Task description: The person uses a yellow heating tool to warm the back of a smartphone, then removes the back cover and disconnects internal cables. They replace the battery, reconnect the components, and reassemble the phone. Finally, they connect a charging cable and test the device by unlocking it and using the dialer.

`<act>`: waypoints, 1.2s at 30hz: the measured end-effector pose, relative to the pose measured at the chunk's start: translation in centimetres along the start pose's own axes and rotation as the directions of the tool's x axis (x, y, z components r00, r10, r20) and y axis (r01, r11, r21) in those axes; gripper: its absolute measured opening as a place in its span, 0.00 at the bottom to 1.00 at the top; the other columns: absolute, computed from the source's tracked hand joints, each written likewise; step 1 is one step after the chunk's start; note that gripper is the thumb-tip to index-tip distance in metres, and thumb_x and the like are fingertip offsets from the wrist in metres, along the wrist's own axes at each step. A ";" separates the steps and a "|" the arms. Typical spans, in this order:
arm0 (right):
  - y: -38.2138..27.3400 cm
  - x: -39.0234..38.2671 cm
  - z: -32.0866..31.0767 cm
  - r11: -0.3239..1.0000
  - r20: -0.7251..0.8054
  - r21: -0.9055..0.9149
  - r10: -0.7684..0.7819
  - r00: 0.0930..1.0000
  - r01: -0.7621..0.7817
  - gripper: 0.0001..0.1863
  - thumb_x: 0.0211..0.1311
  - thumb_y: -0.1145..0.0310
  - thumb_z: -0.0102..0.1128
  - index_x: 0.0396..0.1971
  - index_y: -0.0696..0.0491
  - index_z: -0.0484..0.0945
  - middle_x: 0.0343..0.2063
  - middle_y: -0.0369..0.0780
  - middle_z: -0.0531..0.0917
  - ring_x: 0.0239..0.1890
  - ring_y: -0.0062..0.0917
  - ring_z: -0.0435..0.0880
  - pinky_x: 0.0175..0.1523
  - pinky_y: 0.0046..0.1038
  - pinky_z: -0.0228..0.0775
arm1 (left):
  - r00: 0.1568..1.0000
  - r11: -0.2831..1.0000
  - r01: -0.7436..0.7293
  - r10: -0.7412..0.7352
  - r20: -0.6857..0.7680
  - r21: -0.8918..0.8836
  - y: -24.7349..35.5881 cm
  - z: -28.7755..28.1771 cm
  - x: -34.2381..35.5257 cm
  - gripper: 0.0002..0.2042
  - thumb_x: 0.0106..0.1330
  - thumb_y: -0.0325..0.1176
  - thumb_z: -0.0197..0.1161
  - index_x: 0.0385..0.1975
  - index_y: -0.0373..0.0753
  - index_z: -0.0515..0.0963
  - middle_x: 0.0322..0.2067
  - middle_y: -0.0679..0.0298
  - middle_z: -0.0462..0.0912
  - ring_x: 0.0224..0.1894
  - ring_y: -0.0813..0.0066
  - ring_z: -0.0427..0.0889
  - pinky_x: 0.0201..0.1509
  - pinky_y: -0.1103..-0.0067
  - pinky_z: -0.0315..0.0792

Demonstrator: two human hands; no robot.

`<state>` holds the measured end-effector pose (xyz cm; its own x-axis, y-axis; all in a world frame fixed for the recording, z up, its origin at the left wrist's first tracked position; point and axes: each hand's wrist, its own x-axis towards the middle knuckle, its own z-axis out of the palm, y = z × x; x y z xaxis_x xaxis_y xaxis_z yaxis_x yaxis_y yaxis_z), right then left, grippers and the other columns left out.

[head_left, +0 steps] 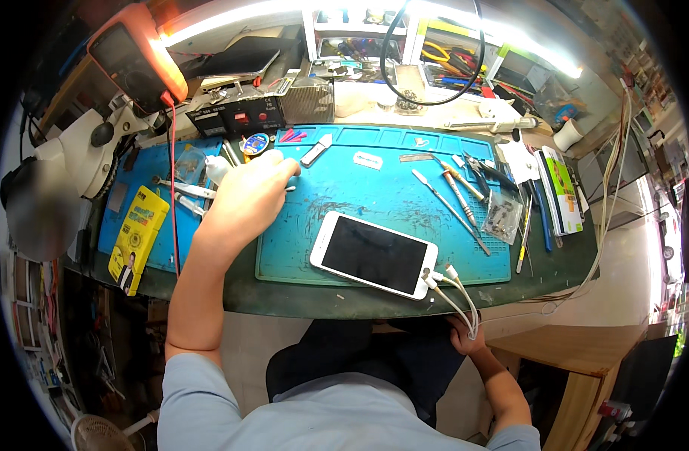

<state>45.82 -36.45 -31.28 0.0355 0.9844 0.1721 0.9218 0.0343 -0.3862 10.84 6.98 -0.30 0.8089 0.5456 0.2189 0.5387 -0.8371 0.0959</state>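
Observation:
My left hand (250, 197) reaches over the left part of the blue work mat (299, 248), closed with its fingers curled down; what they hold, if anything, is hidden. A white cotton-tipped end (290, 189) shows just beside it, and a white bottle (217, 170) stands close by its wrist. Below the table's front edge, my right hand (466, 340) is closed at the bend of a white cable (470, 304), its fingers partly hidden. The cable's plug ends rise by the corner of a white smartphone (374, 254), which lies dark screen up on the mat.
An orange multimeter (137, 59) and a microscope (66, 161) stand at the left, beside a yellow box (140, 239). Tweezers, pen-like tools (458, 197) and a small bag (502, 214) lie on the right. A black power unit (239, 116) stands behind. A wooden cabinet (566, 347) is at lower right.

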 end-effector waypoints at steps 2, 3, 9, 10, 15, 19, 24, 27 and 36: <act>-0.7 0.8 -0.6 1.000 0.011 0.005 0.001 1.000 -0.001 0.20 0.48 0.67 0.59 0.45 0.54 0.81 0.45 0.51 0.82 0.49 0.52 0.79 0.57 0.50 0.70 | 1.000 0.999 -0.021 0.022 -0.019 0.046 -0.4 0.5 0.1 0.08 0.64 0.20 0.56 0.41 0.35 0.79 0.37 0.52 0.83 0.43 0.55 0.84 0.46 0.65 0.79; -0.7 0.8 -0.6 1.000 0.025 0.011 0.008 1.000 -0.009 0.20 0.48 0.66 0.59 0.44 0.54 0.82 0.45 0.51 0.82 0.49 0.52 0.79 0.57 0.50 0.70 | 0.999 1.000 -0.003 0.004 -0.042 0.017 -0.5 0.7 0.1 0.08 0.64 0.21 0.58 0.42 0.35 0.78 0.36 0.54 0.83 0.43 0.55 0.84 0.46 0.65 0.78; -0.8 0.8 -0.7 0.999 0.047 0.032 0.043 0.998 -0.044 0.20 0.49 0.65 0.59 0.44 0.52 0.82 0.44 0.50 0.82 0.49 0.52 0.79 0.58 0.50 0.69 | 0.980 0.992 0.049 -0.071 -0.188 -0.118 0.2 0.8 1.0 0.09 0.65 0.23 0.61 0.44 0.35 0.76 0.36 0.56 0.83 0.41 0.54 0.84 0.45 0.64 0.77; -0.7 0.6 -0.5 0.998 0.043 0.028 0.054 0.998 -0.055 0.20 0.49 0.65 0.59 0.45 0.52 0.82 0.44 0.50 0.82 0.49 0.52 0.79 0.59 0.50 0.69 | 0.979 0.993 0.048 -0.069 -0.194 -0.110 0.2 0.9 1.1 0.09 0.65 0.23 0.62 0.44 0.36 0.76 0.36 0.56 0.83 0.41 0.54 0.84 0.45 0.64 0.77; -1.0 0.9 -0.6 0.999 0.041 -0.012 0.033 0.999 -0.033 0.21 0.49 0.65 0.59 0.46 0.51 0.83 0.46 0.49 0.82 0.51 0.50 0.79 0.61 0.50 0.68 | 0.991 0.999 0.005 -0.010 -0.136 -0.037 -0.6 1.5 0.7 0.10 0.64 0.23 0.62 0.44 0.36 0.76 0.35 0.54 0.83 0.42 0.54 0.84 0.46 0.63 0.78; -0.6 0.4 -0.4 0.999 0.035 -0.037 0.032 0.999 -0.031 0.22 0.48 0.65 0.59 0.46 0.50 0.83 0.46 0.48 0.83 0.52 0.48 0.80 0.61 0.49 0.69 | 0.995 0.992 0.004 -0.016 -0.096 -0.124 0.0 0.6 0.8 0.09 0.64 0.24 0.64 0.42 0.38 0.77 0.35 0.57 0.85 0.42 0.57 0.85 0.45 0.65 0.77; -0.7 0.3 -0.4 0.999 0.057 -0.019 0.050 0.997 -0.049 0.23 0.48 0.66 0.60 0.48 0.49 0.83 0.48 0.46 0.82 0.53 0.47 0.78 0.62 0.49 0.67 | 0.999 0.993 0.020 -0.023 -0.026 -0.119 0.8 0.6 0.5 0.09 0.64 0.25 0.64 0.43 0.38 0.78 0.33 0.56 0.84 0.40 0.55 0.85 0.44 0.64 0.78; -0.6 0.2 -0.6 0.998 0.072 0.020 0.065 0.995 -0.066 0.24 0.49 0.66 0.60 0.50 0.48 0.83 0.49 0.46 0.81 0.54 0.47 0.77 0.64 0.50 0.66 | 0.999 1.000 0.011 -0.011 -0.045 -0.007 1.2 0.8 0.3 0.10 0.65 0.26 0.65 0.45 0.39 0.77 0.32 0.56 0.85 0.39 0.56 0.86 0.43 0.64 0.78; -1.6 1.3 -1.3 1.000 0.007 -0.006 0.029 1.000 -0.029 0.22 0.45 0.67 0.60 0.44 0.51 0.84 0.47 0.48 0.83 0.52 0.49 0.80 0.60 0.48 0.70 | 0.999 0.996 0.026 -0.025 -0.021 0.085 1.5 0.8 0.3 0.13 0.64 0.26 0.66 0.48 0.40 0.77 0.30 0.55 0.84 0.37 0.54 0.86 0.40 0.63 0.78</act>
<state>44.94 -35.49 -29.26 0.0599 0.9862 0.1542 0.9226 0.0043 -0.3857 12.08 5.96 -0.89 0.7902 0.5652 0.2368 0.5779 -0.8159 0.0191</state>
